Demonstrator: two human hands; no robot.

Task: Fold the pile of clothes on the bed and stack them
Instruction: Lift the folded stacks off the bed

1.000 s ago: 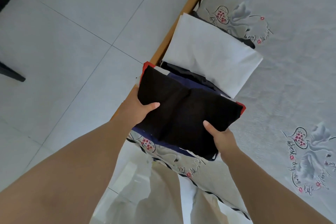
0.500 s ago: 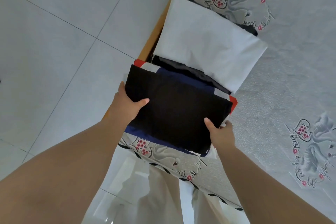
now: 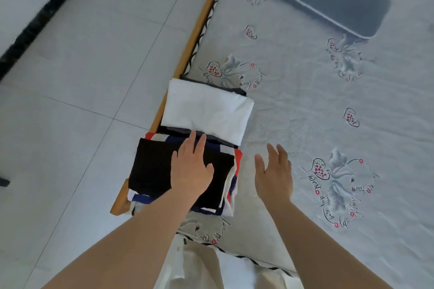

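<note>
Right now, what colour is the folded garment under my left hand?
Black, clearest in the head view.

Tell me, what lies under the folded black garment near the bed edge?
Under the black garment lie folded clothes with navy, white and red edges showing. The left hand rests flat on top. How many pieces lie beneath is hidden.

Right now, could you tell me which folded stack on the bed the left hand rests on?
The near stack topped by folded black cloth, under the left hand; the white-topped stack lies untouched beyond.
</note>
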